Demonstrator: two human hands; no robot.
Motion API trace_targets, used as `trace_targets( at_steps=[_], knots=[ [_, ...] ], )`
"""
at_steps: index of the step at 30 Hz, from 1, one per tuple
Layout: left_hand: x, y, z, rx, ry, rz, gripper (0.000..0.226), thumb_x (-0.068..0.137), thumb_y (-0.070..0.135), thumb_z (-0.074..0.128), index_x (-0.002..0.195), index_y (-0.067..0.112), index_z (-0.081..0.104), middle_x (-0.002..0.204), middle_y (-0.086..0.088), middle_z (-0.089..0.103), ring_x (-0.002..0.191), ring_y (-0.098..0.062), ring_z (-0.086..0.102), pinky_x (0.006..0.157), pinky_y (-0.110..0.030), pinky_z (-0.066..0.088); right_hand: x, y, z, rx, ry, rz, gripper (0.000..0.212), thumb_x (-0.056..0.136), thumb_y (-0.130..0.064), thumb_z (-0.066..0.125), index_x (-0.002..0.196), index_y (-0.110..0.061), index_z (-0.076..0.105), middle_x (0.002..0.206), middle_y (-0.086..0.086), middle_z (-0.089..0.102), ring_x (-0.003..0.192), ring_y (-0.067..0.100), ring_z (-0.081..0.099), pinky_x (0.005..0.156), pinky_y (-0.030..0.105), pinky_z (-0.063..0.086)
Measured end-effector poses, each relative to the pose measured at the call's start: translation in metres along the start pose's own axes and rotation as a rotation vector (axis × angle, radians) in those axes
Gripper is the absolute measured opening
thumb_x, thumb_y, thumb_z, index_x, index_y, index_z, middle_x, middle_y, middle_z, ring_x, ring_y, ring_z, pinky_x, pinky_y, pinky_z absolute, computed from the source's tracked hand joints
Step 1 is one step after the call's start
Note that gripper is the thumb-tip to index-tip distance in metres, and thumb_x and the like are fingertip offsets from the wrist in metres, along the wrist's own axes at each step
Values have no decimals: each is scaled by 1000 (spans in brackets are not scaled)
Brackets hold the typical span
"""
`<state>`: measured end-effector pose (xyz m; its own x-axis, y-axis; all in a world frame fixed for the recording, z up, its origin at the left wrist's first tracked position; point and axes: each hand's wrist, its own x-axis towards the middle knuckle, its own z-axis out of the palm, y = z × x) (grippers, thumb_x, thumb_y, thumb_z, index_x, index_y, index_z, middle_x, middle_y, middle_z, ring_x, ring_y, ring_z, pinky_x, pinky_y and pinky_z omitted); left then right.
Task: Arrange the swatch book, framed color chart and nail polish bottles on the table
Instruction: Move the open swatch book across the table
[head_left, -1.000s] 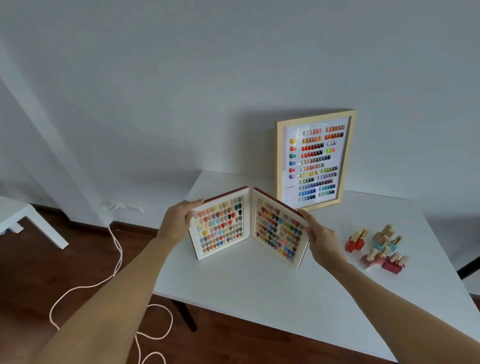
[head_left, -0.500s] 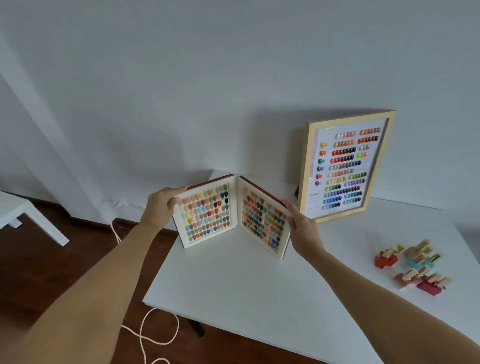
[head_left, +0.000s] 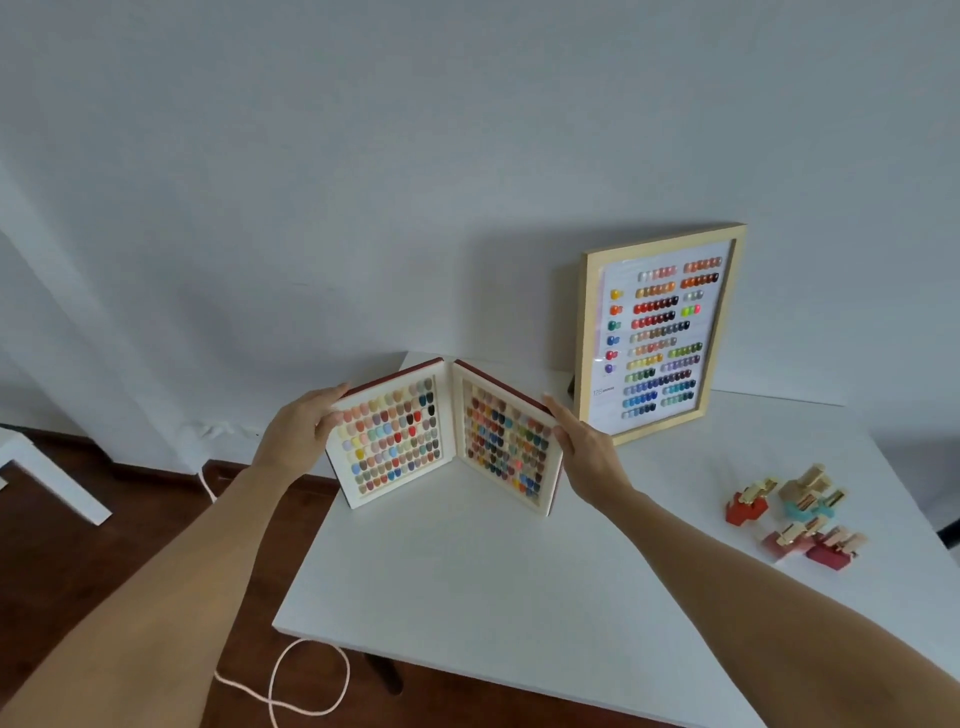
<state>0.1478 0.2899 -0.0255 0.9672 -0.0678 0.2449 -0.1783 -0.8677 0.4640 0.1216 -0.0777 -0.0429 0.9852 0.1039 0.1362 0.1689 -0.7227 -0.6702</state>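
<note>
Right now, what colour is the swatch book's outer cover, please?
Dark red, seen along the swatch book's top edges in the head view.

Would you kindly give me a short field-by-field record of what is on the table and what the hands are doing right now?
surface: white table
swatch book: open, standing upright in a V at the table's far left corner
left hand: grips the book's left cover edge
right hand: flat against the book's right cover edge
framed color chart: upright, by the wall, right of the book
nail polish bottles: clustered at right, untouched
floor: pale cord beside the table
</note>
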Motion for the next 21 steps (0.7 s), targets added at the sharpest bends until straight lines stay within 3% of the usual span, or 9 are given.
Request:
trace_targets(
  at_steps=[9,13,15,17,19,21],
  knots=[
    [1,25,3,57,-13,-13,51,93,15,57,141,8,42,144,-19,46,132,-36,43,107,-48,41,-10,10,-25,-21,11,-52,47,101,-27,30,146,-36,21,115,7,62,100,16,59,94,40,50],
    [9,65,13,23,136,36,49,95,18,53,141,8,40,148,-18,41,138,-35,35,110,-53,36,-15,24,-37,-18,84,8,47,100,-26,35,145,-36,23,143,10,42,131,27,38,102,45,39],
    [18,104,24,-70,244,126,46,97,21,48,141,11,40,148,-15,40,140,-31,32,110,-48,36,-21,35,-47,-4,124,45,48,100,-28,35,145,-37,22,150,7,34,135,27,34,103,45,39],
    [26,154,42,-173,318,257,42,99,20,46,140,9,43,146,-15,43,138,-27,35,108,-37,36,-31,52,-61,29,164,103,48,100,-30,34,145,-39,20,148,7,38,129,25,41,100,40,42],
    [27,211,68,-262,327,392,40,99,18,44,138,7,45,141,-14,48,135,-23,41,107,-24,35,-46,76,-78,27,219,165,47,100,-31,32,145,-39,19,142,9,45,117,22,49,91,31,41],
    [23,267,101,-359,279,506,39,99,18,45,137,8,46,139,-13,50,132,-16,43,105,-12,33,-65,106,-97,1,278,221,47,100,-32,32,145,-37,19,137,12,49,111,23,51,87,32,38]
  ],
)
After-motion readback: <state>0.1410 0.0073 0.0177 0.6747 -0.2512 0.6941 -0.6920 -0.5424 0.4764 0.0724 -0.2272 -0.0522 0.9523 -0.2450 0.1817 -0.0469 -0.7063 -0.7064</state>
